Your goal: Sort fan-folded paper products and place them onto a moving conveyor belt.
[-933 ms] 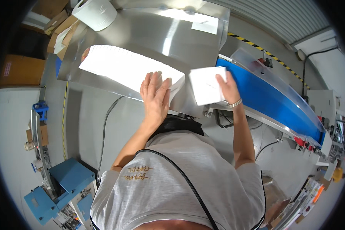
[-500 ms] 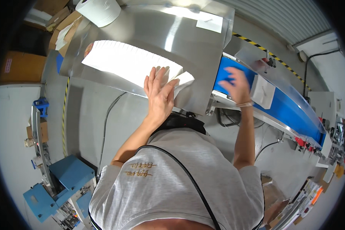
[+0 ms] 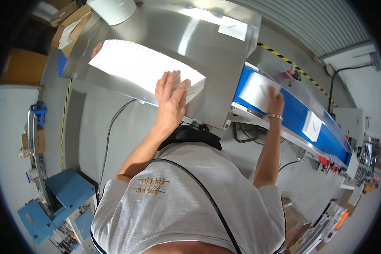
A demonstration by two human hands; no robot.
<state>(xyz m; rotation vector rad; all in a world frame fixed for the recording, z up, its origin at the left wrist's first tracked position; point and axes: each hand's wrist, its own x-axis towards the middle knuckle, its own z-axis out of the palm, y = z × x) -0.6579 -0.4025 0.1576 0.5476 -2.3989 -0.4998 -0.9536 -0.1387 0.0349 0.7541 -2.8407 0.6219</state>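
Observation:
A long row of white flat packets [image 3: 131,63] stands packed side by side on the steel table [image 3: 216,84]. On the near right end of that row rests my left hand [image 3: 171,99], open, its fingers stretched out and lying over the packets. My right hand [image 3: 276,103] is over the blue conveyor belt [image 3: 295,111], closed on the right edge of a white packet [image 3: 257,91]; the fingers are slightly blurred. Farther down the belt lies another white packet [image 3: 312,126] with small dark print.
A white roll [image 3: 113,9] stands at the table's far left, near open cardboard boxes [image 3: 67,36]. A white sheet [image 3: 233,28] lies at the far right of the table. A clear guard [image 3: 326,110] runs along the belt's far side. Blue machine covers [image 3: 70,191] stand lower left.
My right hand, empty before, now has a packet over the belt. The earlier packet has travelled down the belt to the right. The separated packet at the row's right end is gone from there.

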